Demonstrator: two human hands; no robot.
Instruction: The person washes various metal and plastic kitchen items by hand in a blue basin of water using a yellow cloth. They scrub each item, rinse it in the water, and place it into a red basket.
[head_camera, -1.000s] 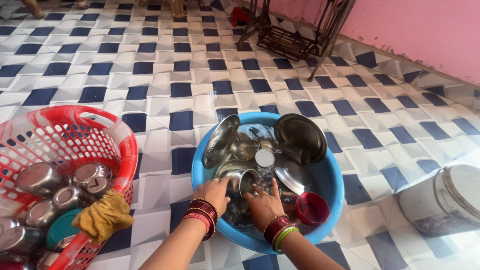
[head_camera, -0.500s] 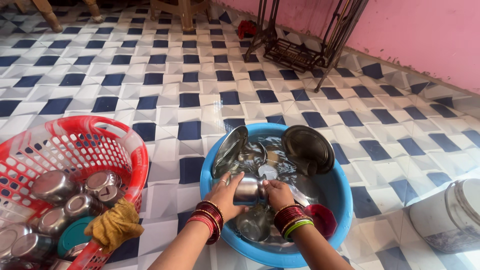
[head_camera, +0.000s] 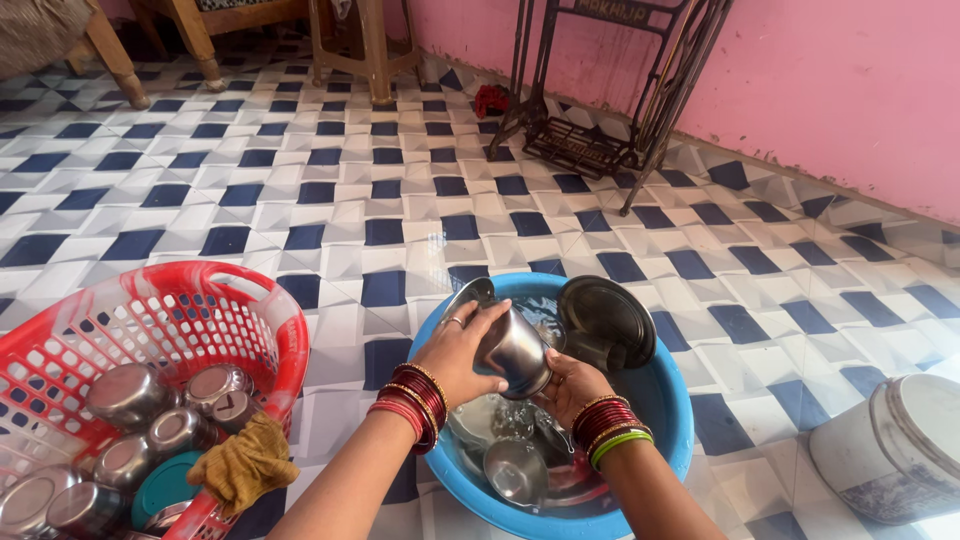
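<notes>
A steel tumbler (head_camera: 517, 350) is lifted over the blue plastic tub (head_camera: 672, 400), tilted on its side. My left hand (head_camera: 455, 350) grips its upper side, and my right hand (head_camera: 570, 385) supports it from below at its mouth. Both wrists wear red bangles. Inside the tub lie a dark steel plate (head_camera: 606, 320) leaning on the far wall, a small steel bowl (head_camera: 516, 470) and other steel dishes in water.
A red plastic basket (head_camera: 180, 300) at the left holds several steel bowls (head_camera: 125, 395), a teal lid and a yellow cloth (head_camera: 245, 465). A white bucket (head_camera: 895, 450) stands at the right. A black iron sewing-machine stand (head_camera: 600, 100) and wooden furniture legs stand by the pink wall.
Both hands have raised the steel tumbler out of the water and tipped it sideways. The view has tilted up toward the wall.
</notes>
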